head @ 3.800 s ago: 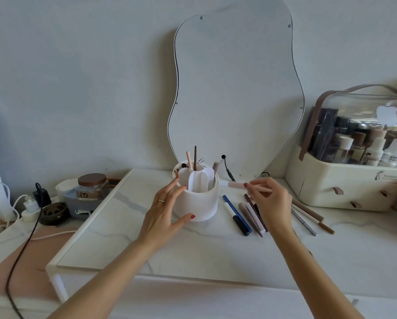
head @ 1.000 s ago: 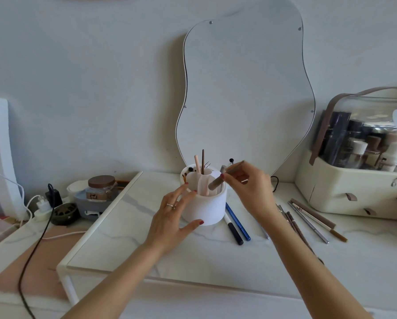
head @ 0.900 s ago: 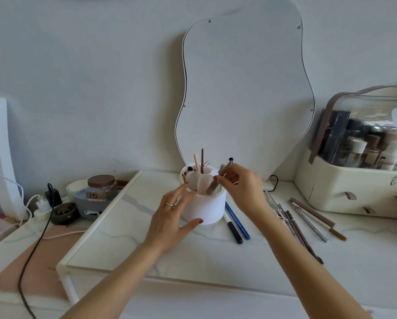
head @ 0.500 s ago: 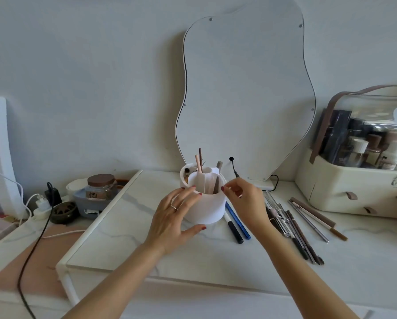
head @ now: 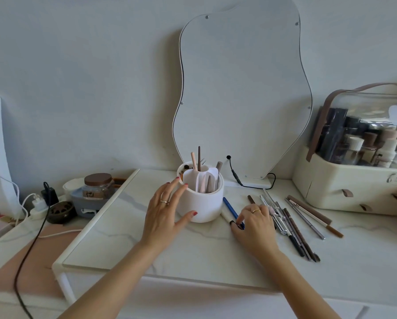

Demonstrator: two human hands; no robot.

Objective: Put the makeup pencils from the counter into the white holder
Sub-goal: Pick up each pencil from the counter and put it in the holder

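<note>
The white holder (head: 202,203) stands mid-counter with several pencils upright in its compartments. My left hand (head: 165,212) rests against its left side, fingers straight at the rim and thumb touching the front. My right hand (head: 255,224) lies low on the counter just right of the holder. Its thumb and fingertips pinch the near end of a white pencil with a black cap (head: 227,216), beside a blue pencil (head: 229,207). Several more makeup pencils (head: 291,224) lie in a loose row to the right of that hand.
A wavy mirror (head: 239,93) leans on the wall behind the holder, its black cable (head: 235,176) trailing on the counter. A cream cosmetics case (head: 349,189) stands at the right. A jar (head: 98,186), chargers and a cord (head: 29,245) sit on the lower surface at the left.
My right hand dropped a taupe pencil into the holder, then moved down and right to the counter onto the black-capped and blue pencils. My left hand stayed at the holder.
</note>
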